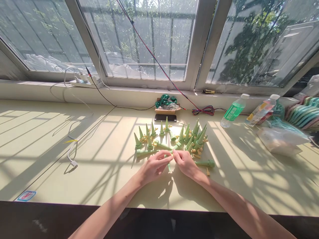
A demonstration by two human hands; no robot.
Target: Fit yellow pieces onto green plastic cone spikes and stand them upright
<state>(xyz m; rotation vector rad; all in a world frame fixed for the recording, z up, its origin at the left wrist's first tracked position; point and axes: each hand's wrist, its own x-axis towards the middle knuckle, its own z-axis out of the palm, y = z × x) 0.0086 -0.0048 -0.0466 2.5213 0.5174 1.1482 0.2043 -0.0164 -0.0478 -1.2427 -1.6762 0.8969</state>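
Note:
Above the front middle of the table, my left hand (157, 163) and my right hand (184, 162) meet at the fingertips. The left fingers are closed round a green plastic cone (169, 167), whose narrow end points down below them. The right thumb and fingers pinch at the same spot; a speck of yellow shows there, too small and covered to name. Just beyond both hands stand several upright green cones (161, 128), with small yellow pieces (196, 153) among them. Beside my right hand a green cone (208, 163) lies on its side, near a loose yellow piece (208, 172).
Behind the cones are a black phone (165, 118) and a small open box (167, 111). To the right stand two bottles (233, 111) and a plastic bag (279, 141). A white cable (72, 159) lies left, and a coiled red-black wire (205, 110) at the back.

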